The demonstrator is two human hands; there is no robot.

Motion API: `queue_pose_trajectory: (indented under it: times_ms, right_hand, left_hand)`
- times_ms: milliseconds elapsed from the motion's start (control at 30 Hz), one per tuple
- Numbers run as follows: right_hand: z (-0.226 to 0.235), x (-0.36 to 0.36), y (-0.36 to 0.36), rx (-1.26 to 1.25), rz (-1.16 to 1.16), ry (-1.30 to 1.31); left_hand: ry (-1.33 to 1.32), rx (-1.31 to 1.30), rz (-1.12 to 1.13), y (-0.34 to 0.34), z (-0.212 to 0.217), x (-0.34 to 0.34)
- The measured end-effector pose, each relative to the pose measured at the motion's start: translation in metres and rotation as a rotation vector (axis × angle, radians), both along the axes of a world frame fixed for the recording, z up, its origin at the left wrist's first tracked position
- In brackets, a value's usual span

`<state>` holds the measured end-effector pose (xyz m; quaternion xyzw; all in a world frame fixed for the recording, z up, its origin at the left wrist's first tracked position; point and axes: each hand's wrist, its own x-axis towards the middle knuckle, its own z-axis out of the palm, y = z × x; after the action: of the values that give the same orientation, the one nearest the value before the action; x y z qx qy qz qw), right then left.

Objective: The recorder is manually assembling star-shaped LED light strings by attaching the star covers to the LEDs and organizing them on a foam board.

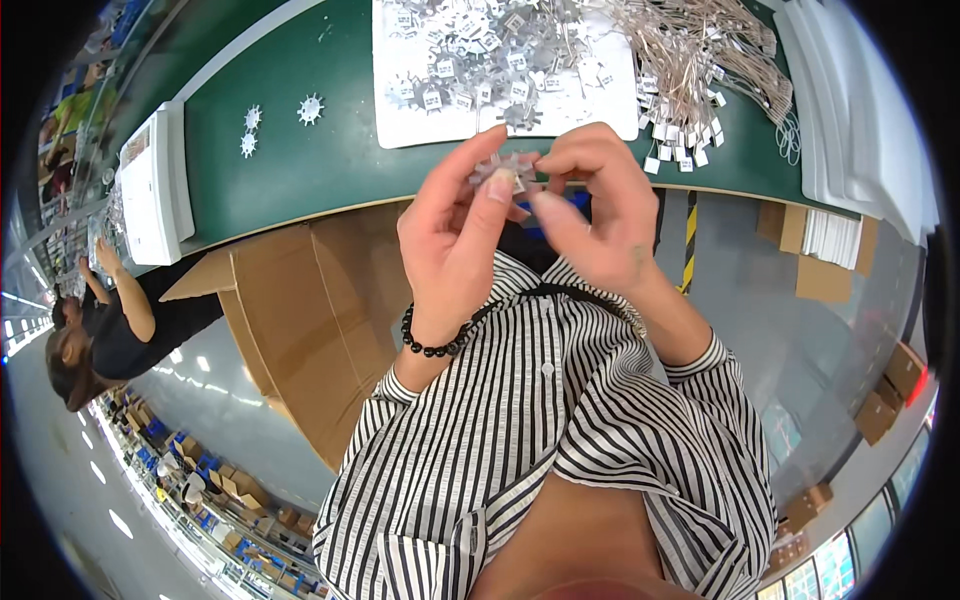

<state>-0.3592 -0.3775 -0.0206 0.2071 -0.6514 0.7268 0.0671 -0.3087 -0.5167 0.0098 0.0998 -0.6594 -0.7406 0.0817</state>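
Note:
Just in front of the table's near edge, my left hand grips a clear plastic spoked disc, its thumb pressed on the middle. A small pale label shows beside that thumb. My right hand is closed at the disc's right side, thumb and fingertips pinched together and slightly blurred; whatever lies between them is hidden. Beyond my hands, many similar clear pieces with white labels are heaped on a white tray. To their right lies a bundle of thin wires with white tags.
Three spoked discs lie on the green table at left, near a white box. White sheets stack at right. An open cardboard box stands below the table's left side. A co-worker works farther left.

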Motion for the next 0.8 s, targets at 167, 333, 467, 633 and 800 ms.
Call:
queue_pose_trajectory:
  times_ms: [167,333,467,633,800]
  right_hand:
    - [0.021,-0.020,0.008,-0.097,0.311,-0.511]
    - [0.024,-0.030,0.009,-0.126,0.428,-0.665]
    - [0.017,-0.030,0.011,-0.178,0.499,-0.673]
    - [0.021,-0.035,0.008,-0.154,0.411,-0.574]
    - [0.035,-0.053,0.017,-0.276,0.218,-0.444]
  left_hand:
    - [0.100,-0.077,-0.169,-0.012,-0.003,0.005]
    - [0.123,-0.076,-0.314,-0.017,-0.001,0.004]
    - [0.107,-0.073,-0.324,-0.020,-0.003,0.006]
    - [0.050,-0.061,-0.266,-0.020,-0.004,0.003]
    - [0.005,-0.015,-0.216,-0.013,-0.001,-0.022]
